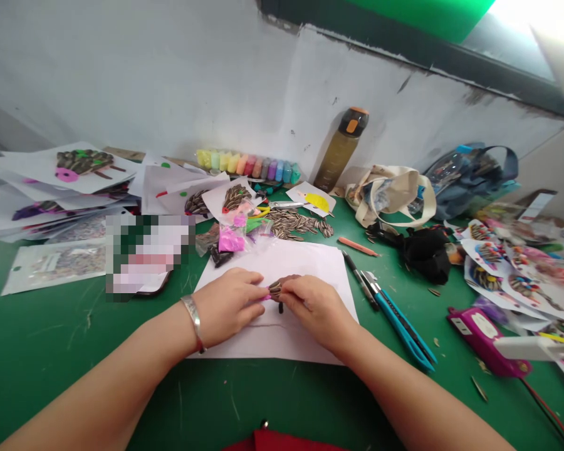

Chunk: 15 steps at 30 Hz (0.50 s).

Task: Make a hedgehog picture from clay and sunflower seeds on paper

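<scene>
A sheet of white paper [282,344] lies in front of me. On it, between my hands, sits a small cluster of striped sunflower seeds [275,289] with a bit of pink clay [266,298] at its left and a short dark piece [281,307] below. My left hand [232,304], with a silver bracelet at the wrist, lies on the paper with fingers stretched out, their tips by the pink clay. My right hand [314,307] is closed in a pinch at the seeds' right side; whatever is between its fingertips is hidden.
Loose sunflower seeds [296,224] and a pink clay packet [232,239] lie beyond the paper. Right of it are a pen [360,279], blue tweezers [407,332] and a magenta glue gun [486,341]. Seed pictures [89,166] are stacked left; a bottle [341,150] stands behind.
</scene>
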Motion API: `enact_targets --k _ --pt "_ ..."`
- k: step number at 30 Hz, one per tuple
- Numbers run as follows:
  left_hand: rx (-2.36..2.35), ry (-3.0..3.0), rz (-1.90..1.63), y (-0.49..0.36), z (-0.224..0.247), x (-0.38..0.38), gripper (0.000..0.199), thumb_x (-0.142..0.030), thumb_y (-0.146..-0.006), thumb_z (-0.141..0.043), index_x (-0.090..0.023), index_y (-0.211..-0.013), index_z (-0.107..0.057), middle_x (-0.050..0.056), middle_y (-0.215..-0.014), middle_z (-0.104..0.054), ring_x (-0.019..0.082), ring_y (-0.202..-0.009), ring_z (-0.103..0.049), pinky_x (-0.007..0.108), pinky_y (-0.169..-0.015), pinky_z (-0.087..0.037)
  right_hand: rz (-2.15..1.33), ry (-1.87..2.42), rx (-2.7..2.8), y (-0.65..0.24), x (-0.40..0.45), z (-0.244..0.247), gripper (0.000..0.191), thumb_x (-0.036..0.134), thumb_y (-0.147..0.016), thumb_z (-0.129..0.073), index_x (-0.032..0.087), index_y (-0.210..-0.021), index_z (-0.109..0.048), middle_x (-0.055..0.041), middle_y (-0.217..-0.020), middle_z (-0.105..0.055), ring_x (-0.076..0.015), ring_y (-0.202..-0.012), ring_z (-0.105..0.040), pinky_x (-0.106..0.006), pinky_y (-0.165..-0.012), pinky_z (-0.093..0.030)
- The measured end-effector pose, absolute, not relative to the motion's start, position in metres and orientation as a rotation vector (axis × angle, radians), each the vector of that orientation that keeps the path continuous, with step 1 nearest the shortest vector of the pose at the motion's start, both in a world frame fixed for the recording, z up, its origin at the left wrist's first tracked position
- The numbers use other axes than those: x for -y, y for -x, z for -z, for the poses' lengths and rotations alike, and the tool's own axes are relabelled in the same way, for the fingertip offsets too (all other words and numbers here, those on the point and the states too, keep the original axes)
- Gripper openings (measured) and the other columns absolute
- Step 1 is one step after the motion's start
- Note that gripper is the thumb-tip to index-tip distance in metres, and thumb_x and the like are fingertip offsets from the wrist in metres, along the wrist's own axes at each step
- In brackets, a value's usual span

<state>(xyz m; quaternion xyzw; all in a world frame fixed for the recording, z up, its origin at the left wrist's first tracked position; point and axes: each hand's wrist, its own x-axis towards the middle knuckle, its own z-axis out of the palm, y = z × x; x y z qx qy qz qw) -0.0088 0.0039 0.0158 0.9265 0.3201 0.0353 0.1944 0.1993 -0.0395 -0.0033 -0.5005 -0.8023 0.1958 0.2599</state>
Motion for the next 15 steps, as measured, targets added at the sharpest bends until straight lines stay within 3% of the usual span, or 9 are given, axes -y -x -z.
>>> enact_targets --k 6,15 --pt "-0.886 -2.593 -0.116 0.0086 -0.0144 -0.0029 0.027 -0.030 -0.090 -0.046 -0.020 -0.096 -0.070 0.011 -0.104 -0.061 0.027 -0.099 -0.056 0.039 -0.087 -0.044 -0.417 1.311 2.220 -0.1961 0.0395 0.0087 0.020 0.021 -0.093 -0.048 0.018 -0.085 -0.066 -0.0053 -0.085 -0.068 -0.0169 -0.080 -0.059 -0.028 -0.075 -0.045" --pt "-0.909 -2.565 -0.067 0.0078 -0.0170 -0.0040 0.027 -0.029 -0.091 -0.045 -0.020 -0.099 -0.069 0.010 -0.106 -0.062 0.026 -0.101 -0.056 0.040 -0.090 -0.044 -0.469 1.148 2.159 -0.1979 0.0424 0.0117 0.020 0.014 -0.092 -0.046 0.019 -0.098 -0.064 -0.0074 -0.097 -0.067 -0.0178 -0.094 -0.059 -0.032 -0.085 -0.047"
